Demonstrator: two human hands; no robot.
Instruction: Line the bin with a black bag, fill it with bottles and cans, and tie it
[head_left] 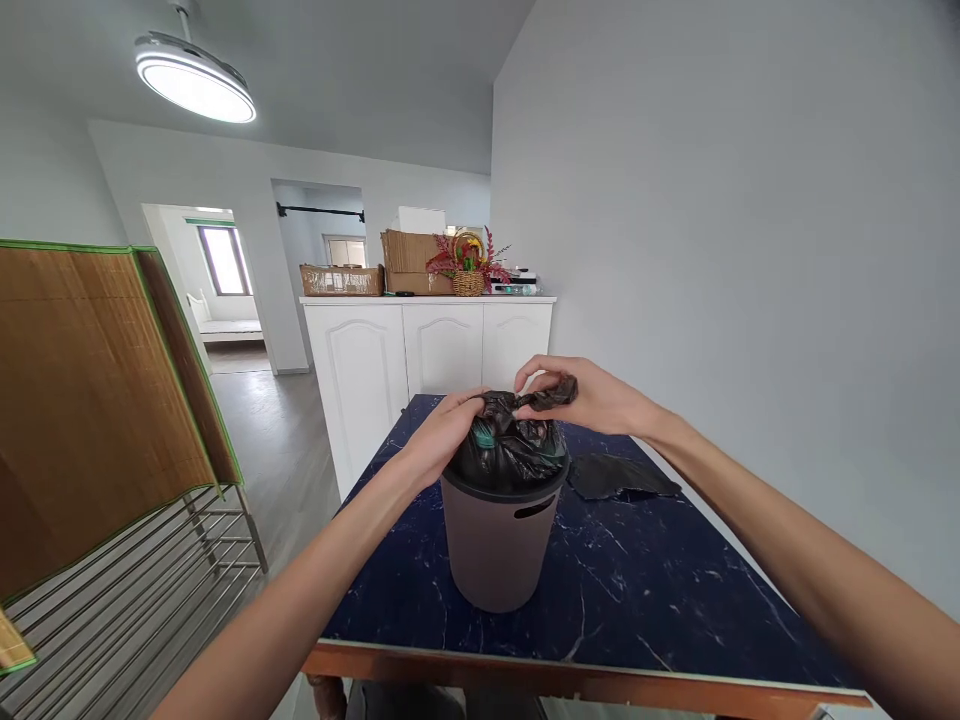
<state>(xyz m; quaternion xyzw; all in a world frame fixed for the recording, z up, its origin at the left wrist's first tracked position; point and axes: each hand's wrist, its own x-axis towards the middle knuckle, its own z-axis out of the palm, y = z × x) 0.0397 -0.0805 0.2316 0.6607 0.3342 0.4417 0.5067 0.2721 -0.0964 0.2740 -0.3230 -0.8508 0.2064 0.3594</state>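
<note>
A grey-brown trash can [495, 550] with a dark rim and a handle slot stands upright on a dark blue marbled table. A black garbage bag [517, 458] bulges above its rim, with something teal showing through the thin plastic. My left hand [450, 430] pinches the gathered plastic at the left of the bag's top. On the other side, my right hand [574, 392] grips the twisted neck of the bag, whose loose end sticks out past the fingers. Right of the can, a folded black plastic bag [622, 476] lies flat on the table.
The table [600, 600] has a wooden front edge. Behind it stands a white cabinet [360, 370] bearing cardboard boxes [409, 255] and a flower basket [469, 283]. A metal rack [150, 560] with a bamboo mat [90, 400] is at left; a grey wall rises at right.
</note>
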